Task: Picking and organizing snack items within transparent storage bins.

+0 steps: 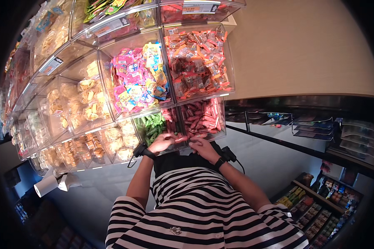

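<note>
My left hand point(163, 142) is at the front of the lower bins, palm turned inward. A small red wrapped snack point(181, 139) is at its fingertips, seemingly pinched there. My right hand point(204, 149) hovers by the front edge of the bin of red wrapped snacks point(201, 116), fingers bent and apart, with nothing visible in them. Green wrapped snacks point(152, 124) fill part of the bin beyond my left hand. More red packets lie beside them, partly hidden by that hand.
Clear plastic bins rise in tiers, holding pink and yellow packets point(137, 77), orange-red packets point(199, 62) and pale bagged snacks point(93, 93). A paper roll point(46, 186) hangs at lower left. A dark shelf point(286, 143) with wire racks stands right, below a beige wall point(302, 46).
</note>
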`<state>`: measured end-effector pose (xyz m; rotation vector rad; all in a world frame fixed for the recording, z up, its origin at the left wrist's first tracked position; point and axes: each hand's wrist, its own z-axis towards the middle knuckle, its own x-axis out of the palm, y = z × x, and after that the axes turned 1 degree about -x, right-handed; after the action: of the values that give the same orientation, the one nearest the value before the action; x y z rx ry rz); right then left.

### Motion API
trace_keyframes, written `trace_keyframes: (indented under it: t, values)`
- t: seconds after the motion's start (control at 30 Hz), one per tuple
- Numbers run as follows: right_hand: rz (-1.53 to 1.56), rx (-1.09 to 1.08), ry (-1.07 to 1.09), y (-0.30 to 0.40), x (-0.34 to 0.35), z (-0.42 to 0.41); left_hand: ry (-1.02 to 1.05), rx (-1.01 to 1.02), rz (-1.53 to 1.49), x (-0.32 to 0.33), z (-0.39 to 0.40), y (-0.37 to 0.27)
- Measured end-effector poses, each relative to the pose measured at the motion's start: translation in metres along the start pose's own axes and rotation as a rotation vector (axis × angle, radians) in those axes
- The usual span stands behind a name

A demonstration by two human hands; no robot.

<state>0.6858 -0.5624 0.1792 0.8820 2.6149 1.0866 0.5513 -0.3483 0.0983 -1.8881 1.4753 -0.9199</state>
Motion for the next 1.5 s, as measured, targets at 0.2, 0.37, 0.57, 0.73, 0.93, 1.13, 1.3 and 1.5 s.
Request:
trace_keyframes:
  t: [0.2,0.37,0.57,0.73,0.93,1.13,1.3,1.5]
  values:
    - [0.012,-0.047,0.097,-0.008,0.001,-0.003,0.231,0.027,-0.168,0.029,-0.014,-0.033]
    - [0.064,-0.065,-0.171,-0.038,-0.021,0.003,-0.586,0.042,0.193,0.012,0.028,0.033]
    - [-0.3,0.007,-0.118,-0.068,-0.021,-0.015,-0.705,0.091,0.29,-0.018,0.107,0.115]
    - [-0.193,0.107,-0.103,-0.076,-0.034,-0.036,-0.619,0.118,0.445,-0.016,0.147,0.146]
    - [-0.074,0.155,-0.163,-0.078,-0.058,-0.056,-0.644,0.231,1.355,0.001,0.139,0.115]
    - [-0.023,0.139,-0.155,-0.075,-0.056,-0.058,-0.58,0.231,1.649,-0.015,0.139,0.142]
    - [-0.022,0.109,-0.154,-0.075,-0.054,-0.055,-0.325,-0.005,1.148,0.006,0.166,0.159]
    - [-0.076,0.167,-0.136,-0.072,-0.055,-0.053,-0.376,0.004,0.993,0.011,0.2,0.19]
